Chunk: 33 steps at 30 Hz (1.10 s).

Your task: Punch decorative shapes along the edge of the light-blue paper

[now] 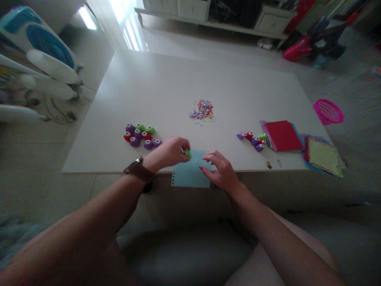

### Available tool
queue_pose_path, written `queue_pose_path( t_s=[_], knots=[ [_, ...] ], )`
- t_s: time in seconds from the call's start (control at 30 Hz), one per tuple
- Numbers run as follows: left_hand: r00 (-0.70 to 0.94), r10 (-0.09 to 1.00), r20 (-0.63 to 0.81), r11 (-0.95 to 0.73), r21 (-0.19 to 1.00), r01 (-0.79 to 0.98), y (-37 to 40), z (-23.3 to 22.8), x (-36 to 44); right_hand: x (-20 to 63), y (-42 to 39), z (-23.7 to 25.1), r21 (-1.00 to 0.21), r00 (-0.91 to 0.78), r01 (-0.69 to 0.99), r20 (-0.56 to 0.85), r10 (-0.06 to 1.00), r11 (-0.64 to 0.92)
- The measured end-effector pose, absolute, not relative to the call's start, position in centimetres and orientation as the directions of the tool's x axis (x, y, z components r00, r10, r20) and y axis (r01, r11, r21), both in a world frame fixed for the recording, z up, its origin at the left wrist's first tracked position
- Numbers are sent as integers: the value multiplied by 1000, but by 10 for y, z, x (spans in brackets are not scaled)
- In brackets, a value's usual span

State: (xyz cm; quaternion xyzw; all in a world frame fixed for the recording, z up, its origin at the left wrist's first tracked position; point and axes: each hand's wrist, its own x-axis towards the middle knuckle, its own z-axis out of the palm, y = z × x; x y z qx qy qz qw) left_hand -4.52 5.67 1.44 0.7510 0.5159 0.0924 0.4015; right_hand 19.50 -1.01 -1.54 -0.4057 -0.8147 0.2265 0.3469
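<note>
My left hand (173,151), with a watch on its wrist, grips a small green craft punch (186,153) with a white button. This punch sits at the upper left part of a light blue paper sheet (192,171), whose lower part reaches past the table's near edge. Punched holes run down the sheet's left side and along its top. At the right edge of the paper, my right hand (219,167) has its thumb and fingers apart and holds nothing; I cannot tell whether it touches the sheet.
Several purple, red and green punches (137,135) stand at left, more punches (255,140) at right. Coloured confetti (203,110) lies mid-table. A red sheet stack (284,136) and hole-edged sheets (323,155) lie right on the white table (160,87). A pink basket (329,112) stands beyond.
</note>
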Motion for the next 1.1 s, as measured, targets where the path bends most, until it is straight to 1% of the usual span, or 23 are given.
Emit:
queue_pose_path(
  t_s=[0.07,0.17,0.23,0.33,0.47,0.63,0.77,0.83,0.9,1.0,1.1],
  knots=[
    [418,866,-273,-231,524,820,62,20,-63,194,-11,-14,-637,-449,512,374,812,577],
    [392,865,-313,-292,319,901,63,24,-80,192,-13,-14,-631,-482,512,350,803,583],
    [373,861,-345,-307,232,923,61,24,-86,191,-14,-16,-631,-512,514,318,798,581],
    [346,865,-363,-305,167,938,58,23,-90,190,-16,-21,-613,-553,534,267,789,582],
    [327,874,-359,-299,134,945,58,20,-95,189,-17,-24,-588,-577,565,220,787,579],
    [355,877,-324,-318,163,934,56,23,-90,189,-17,-20,-572,-594,600,151,790,560],
    [393,882,-259,-350,198,916,53,25,-73,182,-23,-12,-527,-643,603,124,756,599],
    [432,878,-205,-394,200,897,51,23,-66,174,-30,-8,-490,-704,576,109,702,654],
    [459,870,-179,-423,204,883,51,19,-60,164,-41,-5,-450,-783,522,83,617,724],
    [491,846,-209,-441,244,864,50,12,-56,149,-62,-2,-426,-884,415,21,467,804],
    [487,839,-240,-438,233,868,49,8,-57,136,-83,-2,-455,-934,326,-17,358,829]
  ],
)
